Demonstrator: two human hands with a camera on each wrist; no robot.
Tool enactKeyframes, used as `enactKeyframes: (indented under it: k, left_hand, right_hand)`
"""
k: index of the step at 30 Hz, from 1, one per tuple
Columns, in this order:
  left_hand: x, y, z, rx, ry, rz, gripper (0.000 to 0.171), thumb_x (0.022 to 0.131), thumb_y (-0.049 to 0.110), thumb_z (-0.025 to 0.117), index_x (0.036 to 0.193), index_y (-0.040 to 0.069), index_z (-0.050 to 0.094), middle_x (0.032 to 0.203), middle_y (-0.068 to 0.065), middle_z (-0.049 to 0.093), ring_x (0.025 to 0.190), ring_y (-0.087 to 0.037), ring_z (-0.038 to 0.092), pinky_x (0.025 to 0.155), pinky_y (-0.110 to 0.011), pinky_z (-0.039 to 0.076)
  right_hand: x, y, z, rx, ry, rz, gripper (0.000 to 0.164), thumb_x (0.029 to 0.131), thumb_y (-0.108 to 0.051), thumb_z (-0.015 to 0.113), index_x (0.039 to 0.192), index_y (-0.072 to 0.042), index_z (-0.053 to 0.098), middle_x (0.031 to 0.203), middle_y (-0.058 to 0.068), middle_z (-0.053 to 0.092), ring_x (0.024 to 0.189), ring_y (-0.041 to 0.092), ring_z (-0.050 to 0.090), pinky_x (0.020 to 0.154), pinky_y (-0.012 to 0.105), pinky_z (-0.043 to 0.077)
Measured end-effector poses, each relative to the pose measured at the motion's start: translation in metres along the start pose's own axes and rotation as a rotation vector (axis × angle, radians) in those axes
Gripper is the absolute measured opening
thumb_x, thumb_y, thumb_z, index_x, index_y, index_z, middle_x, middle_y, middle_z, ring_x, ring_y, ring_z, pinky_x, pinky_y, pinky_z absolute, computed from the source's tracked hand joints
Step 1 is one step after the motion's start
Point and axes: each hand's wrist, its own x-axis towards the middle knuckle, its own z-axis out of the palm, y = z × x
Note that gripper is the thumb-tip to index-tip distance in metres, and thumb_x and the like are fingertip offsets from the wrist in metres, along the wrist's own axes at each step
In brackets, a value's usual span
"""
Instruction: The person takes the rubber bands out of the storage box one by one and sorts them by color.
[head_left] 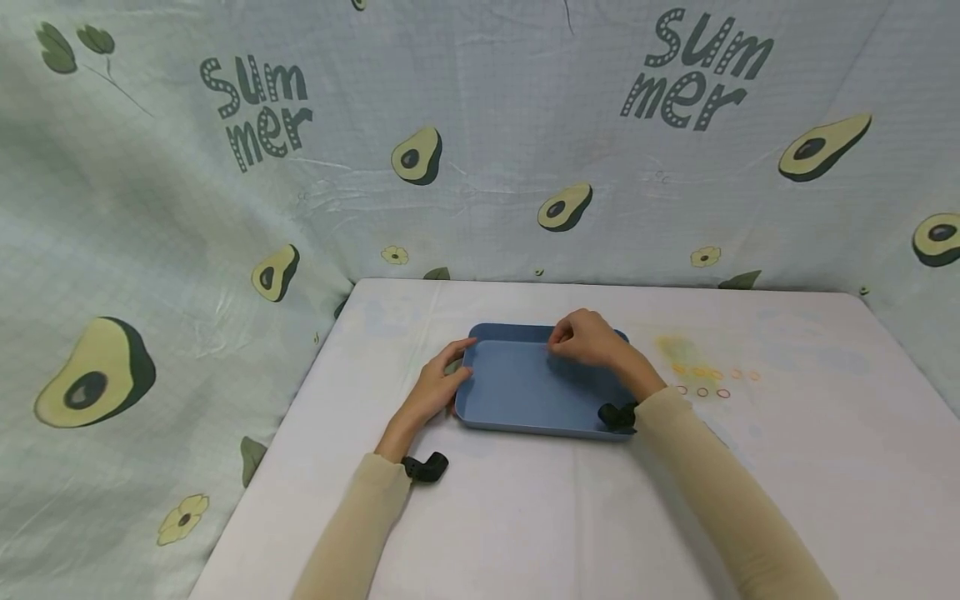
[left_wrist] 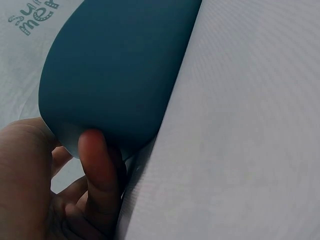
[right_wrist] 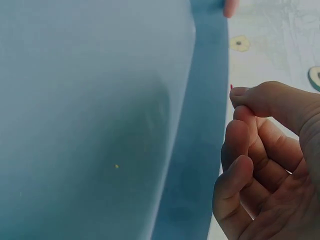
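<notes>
A shallow blue tray [head_left: 525,392] lies on the table. At its left end my left hand [head_left: 437,385] holds the edge, one digit against the outer wall in the left wrist view and the others partly hidden behind the tray [left_wrist: 115,65]. Over the tray's far right part is my right hand [head_left: 588,337]. Its thumb and forefinger pinch a thin red piece [right_wrist: 231,87], mostly hidden by the fingertips, near the tray's rim in the right wrist view. A tiny yellowish speck [right_wrist: 116,166] shows on the tray floor.
Right of the tray, several small orange rings [head_left: 737,374] and red rings [head_left: 702,392] lie in rows on the white tablecloth [head_left: 510,525]. A yellow-green patch [head_left: 675,346] shows beside them. A printed cloth [head_left: 487,100] hangs behind the table and along the left.
</notes>
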Motion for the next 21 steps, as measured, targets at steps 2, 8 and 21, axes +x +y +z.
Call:
enactKeyframes:
  k: [2, 8, 21]
  left_hand:
    - [0.0, 0.0, 0.001, -0.008, -0.001, -0.005, 0.05, 0.096, 0.023, 0.055, 0.144, 0.03, 0.044, 0.146, -0.003, 0.046, 0.131, -0.023, 0.046, 0.082, -0.044, 0.05]
    - [0.0, 0.001, 0.002, -0.029, -0.01, -0.01, 0.05, 0.096, 0.021, 0.054, 0.144, 0.031, 0.044, 0.147, -0.005, 0.044, 0.102, -0.032, 0.061, 0.047, -0.041, 0.049]
    - [0.0, 0.001, 0.0, -0.001, -0.003, -0.023, 0.05, 0.096, 0.024, 0.054, 0.144, 0.034, 0.043, 0.147, -0.004, 0.044, 0.077, -0.031, 0.067, 0.053, -0.037, 0.05]
  right_hand:
    - [-0.005, 0.0, -0.004, 0.016, 0.002, -0.002, 0.012, 0.086, -0.02, 0.068, 0.085, -0.01, 0.075, 0.078, 0.002, 0.07, 0.066, 0.015, 0.058, 0.061, 0.029, 0.048]
    - [-0.019, 0.003, -0.017, 0.03, 0.034, -0.029, 0.014, 0.086, -0.019, 0.068, 0.091, -0.008, 0.076, 0.082, 0.003, 0.071, 0.069, 0.015, 0.059, 0.063, 0.03, 0.048]
    - [-0.06, 0.01, -0.047, 0.018, 0.151, 0.021, 0.012, 0.087, -0.021, 0.069, 0.09, -0.01, 0.075, 0.078, 0.003, 0.067, 0.069, 0.017, 0.056, 0.062, 0.031, 0.046]
